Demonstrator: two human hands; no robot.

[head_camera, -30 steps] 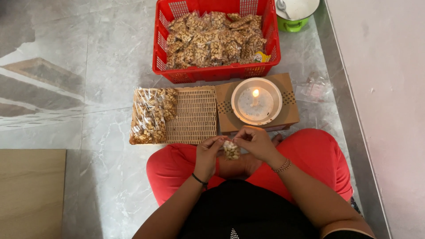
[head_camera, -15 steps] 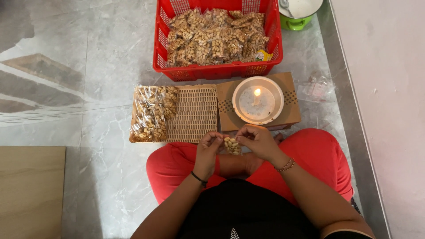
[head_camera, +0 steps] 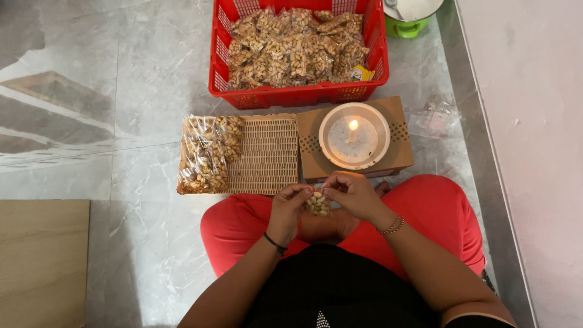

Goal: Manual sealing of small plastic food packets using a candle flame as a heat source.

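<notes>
My left hand and my right hand meet over my lap, both pinching the top of a small clear bag of peanut brittle that hangs between them. Just beyond the hands a lit candle stands in a round white dish on a brown cardboard box. To the left of the box lies a woven tray with several filled clear bags stacked on its left side.
A red plastic crate packed with several filled bags stands farther away on the grey marble floor. A green pot is at the top right. A wall runs along the right; a wooden board lies bottom left.
My hands have stayed over my lap with the small bag, shifting their grip slightly. The view has tilted a little; nothing else has moved.
</notes>
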